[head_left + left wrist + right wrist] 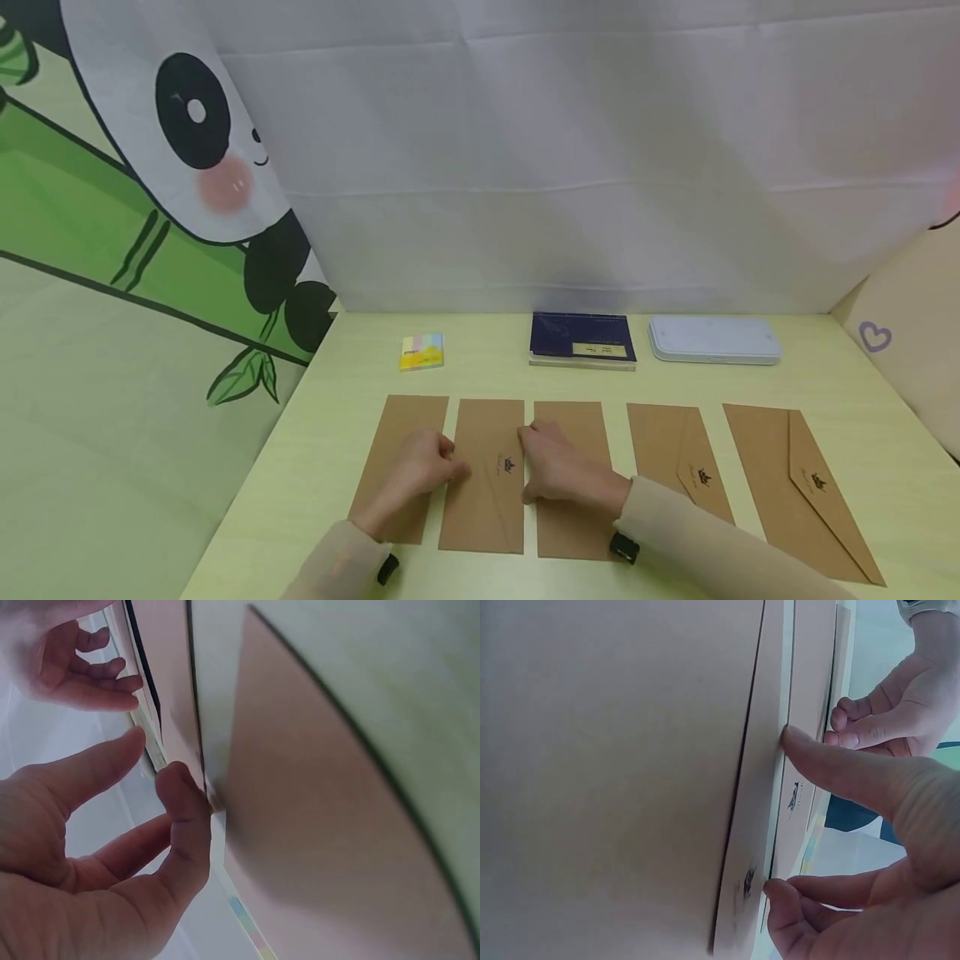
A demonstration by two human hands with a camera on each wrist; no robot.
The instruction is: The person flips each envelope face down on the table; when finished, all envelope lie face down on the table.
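Note:
Several brown kraft envelopes lie in a row on the table. My left hand point(415, 468) reaches over the leftmost envelope point(414, 412), its fingertips at the left edge of the second envelope point(480, 429), which bears a small black crown print. Over the middle envelope point(573, 533) lies my right hand point(564, 473). Its thumb and fingertips are spread along the second envelope's right edge. In the left wrist view, the thumb point(105, 769) and index finger stand apart with nothing pinched between them. The right wrist view shows the right thumb point(840, 769) and fingers also apart, tips at an envelope edge.
To the right lie a fourth envelope point(660, 442) and a fifth envelope point(772, 475), flaps showing. Along the back stand a sticky-note pad point(422, 352), a dark blue notebook point(577, 332) and a pale pencil case point(714, 339). A white curtain point(525, 167) hangs behind the table.

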